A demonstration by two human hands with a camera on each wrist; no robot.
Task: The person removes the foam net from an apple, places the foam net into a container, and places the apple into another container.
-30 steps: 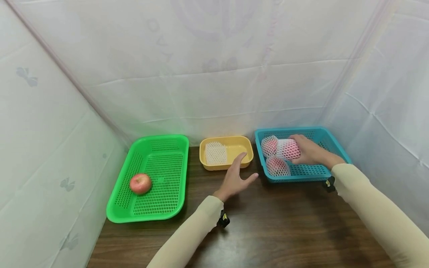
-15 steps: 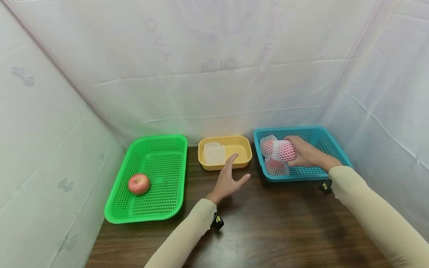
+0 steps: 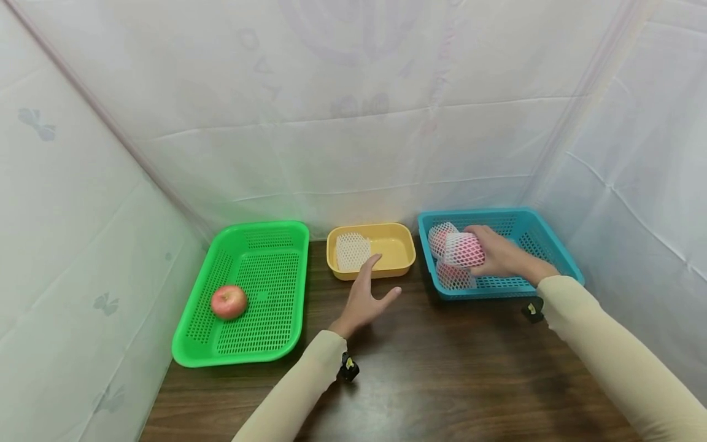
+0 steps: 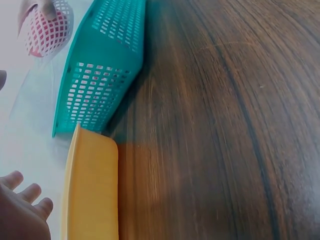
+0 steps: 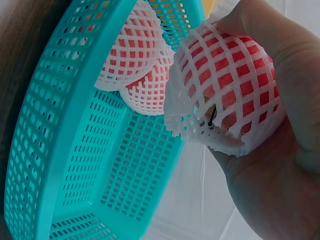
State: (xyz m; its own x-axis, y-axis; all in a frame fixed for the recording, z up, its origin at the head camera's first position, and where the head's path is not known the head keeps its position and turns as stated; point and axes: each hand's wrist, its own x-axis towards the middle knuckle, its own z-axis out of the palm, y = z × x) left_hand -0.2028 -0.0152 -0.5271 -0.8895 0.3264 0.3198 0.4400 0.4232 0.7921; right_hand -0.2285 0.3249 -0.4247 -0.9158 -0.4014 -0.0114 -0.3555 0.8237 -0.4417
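Note:
My right hand (image 3: 499, 254) grips an apple in a white foam net (image 5: 227, 85), its stem showing through the net's open end in the right wrist view. It is held over the blue basket (image 3: 510, 293), where two more netted apples (image 3: 442, 238) lie at the left end. Fingers spread and holding nothing, my left hand (image 3: 361, 305) hovers over the table just in front of the yellow tray (image 3: 405, 270). Inside that tray lies a loose foam net (image 3: 353, 252). In the left wrist view only some of the left fingertips (image 4: 31, 192) show.
A green basket (image 3: 301, 294) at the left holds one bare apple (image 3: 229, 302). White cloth walls (image 3: 353, 153) close off the back and both sides. The dark wooden table (image 3: 442, 368) extends in front of the containers.
My right hand has lifted the netted apple slightly and brought it a little to the left. The left hand has drifted left and toward me, away from the blue basket.

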